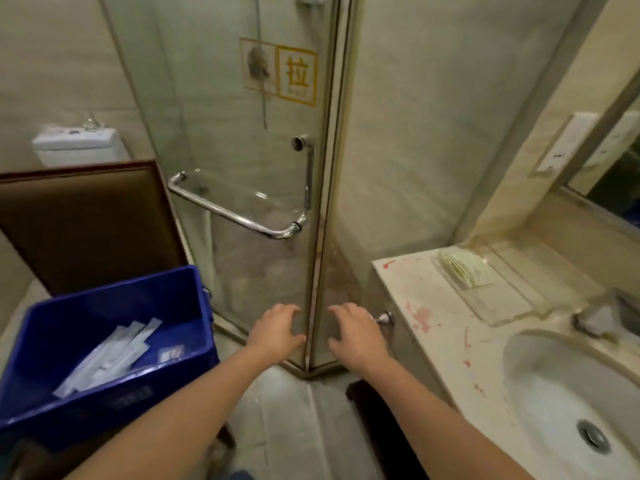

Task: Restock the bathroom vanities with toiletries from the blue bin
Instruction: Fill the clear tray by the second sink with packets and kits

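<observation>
Packets (107, 358) seemingly point up-right.

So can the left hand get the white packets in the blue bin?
Probably yes. The left hand is empty and open, the blue bin sits just beside that arm with no lid, and the white packets lie uncovered inside.

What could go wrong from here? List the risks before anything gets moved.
1. The blue bin seems to rest on a chair, its near corner close to the left forearm; a bump might tip it and spill the packets.
2. Both hands, left hand and right hand, are empty and near the glass shower door, so they could knock it.
3. The tray sits beside the sink; packets could slide in.
</observation>
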Demonstrator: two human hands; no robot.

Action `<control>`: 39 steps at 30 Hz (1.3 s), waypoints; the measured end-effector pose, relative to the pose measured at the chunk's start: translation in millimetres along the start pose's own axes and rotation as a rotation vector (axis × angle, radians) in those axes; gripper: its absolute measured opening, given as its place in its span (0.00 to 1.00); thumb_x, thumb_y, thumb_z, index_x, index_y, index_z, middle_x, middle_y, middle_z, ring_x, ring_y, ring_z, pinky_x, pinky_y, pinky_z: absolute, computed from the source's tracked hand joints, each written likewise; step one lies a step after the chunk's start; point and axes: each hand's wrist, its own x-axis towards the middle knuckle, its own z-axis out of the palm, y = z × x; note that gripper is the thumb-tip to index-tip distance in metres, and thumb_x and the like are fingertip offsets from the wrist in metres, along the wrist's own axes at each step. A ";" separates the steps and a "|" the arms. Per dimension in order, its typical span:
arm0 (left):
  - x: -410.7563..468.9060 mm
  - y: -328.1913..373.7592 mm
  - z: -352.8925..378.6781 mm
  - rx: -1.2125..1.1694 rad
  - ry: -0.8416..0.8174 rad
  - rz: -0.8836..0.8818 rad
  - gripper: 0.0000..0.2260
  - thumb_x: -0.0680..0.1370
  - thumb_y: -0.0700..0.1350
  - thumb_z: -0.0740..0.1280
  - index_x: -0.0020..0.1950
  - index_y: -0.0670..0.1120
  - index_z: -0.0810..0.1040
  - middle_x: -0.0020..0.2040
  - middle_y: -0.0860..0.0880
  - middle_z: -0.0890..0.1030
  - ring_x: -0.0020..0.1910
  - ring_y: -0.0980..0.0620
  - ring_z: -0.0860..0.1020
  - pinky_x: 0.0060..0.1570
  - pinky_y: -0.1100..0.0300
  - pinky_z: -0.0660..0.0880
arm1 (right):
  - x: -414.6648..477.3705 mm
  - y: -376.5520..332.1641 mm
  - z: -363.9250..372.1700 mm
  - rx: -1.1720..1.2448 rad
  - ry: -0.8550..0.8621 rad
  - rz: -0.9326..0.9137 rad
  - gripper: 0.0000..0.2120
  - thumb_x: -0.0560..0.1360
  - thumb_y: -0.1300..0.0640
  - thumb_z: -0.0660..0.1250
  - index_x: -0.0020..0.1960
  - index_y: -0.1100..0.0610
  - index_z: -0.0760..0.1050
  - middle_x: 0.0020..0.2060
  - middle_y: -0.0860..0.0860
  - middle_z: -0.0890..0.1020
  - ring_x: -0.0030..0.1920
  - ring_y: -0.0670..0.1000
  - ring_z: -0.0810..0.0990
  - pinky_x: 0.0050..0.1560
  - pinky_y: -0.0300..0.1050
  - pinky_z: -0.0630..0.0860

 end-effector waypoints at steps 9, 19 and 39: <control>-44.9 -124.7 -66.9 -0.027 0.082 -0.193 0.25 0.73 0.53 0.71 0.68 0.53 0.70 0.65 0.51 0.72 0.63 0.50 0.72 0.58 0.54 0.72 | 49.4 -133.1 31.6 0.013 -0.080 -0.210 0.28 0.74 0.52 0.65 0.73 0.50 0.64 0.68 0.49 0.69 0.69 0.52 0.66 0.67 0.48 0.66; -80.6 -275.3 -133.8 -0.023 0.122 -0.301 0.27 0.75 0.51 0.69 0.73 0.53 0.67 0.68 0.51 0.72 0.66 0.49 0.71 0.62 0.53 0.71 | 91.3 -286.8 87.8 0.056 -0.185 -0.350 0.29 0.75 0.53 0.67 0.74 0.49 0.62 0.68 0.48 0.69 0.68 0.50 0.68 0.68 0.49 0.69; -103.4 -412.1 -128.1 -0.182 0.089 -0.510 0.27 0.74 0.52 0.71 0.71 0.53 0.68 0.69 0.52 0.71 0.64 0.51 0.73 0.60 0.53 0.74 | 135.9 -371.5 182.9 0.000 -0.376 -0.315 0.30 0.76 0.52 0.67 0.75 0.49 0.62 0.70 0.49 0.68 0.69 0.52 0.67 0.68 0.49 0.68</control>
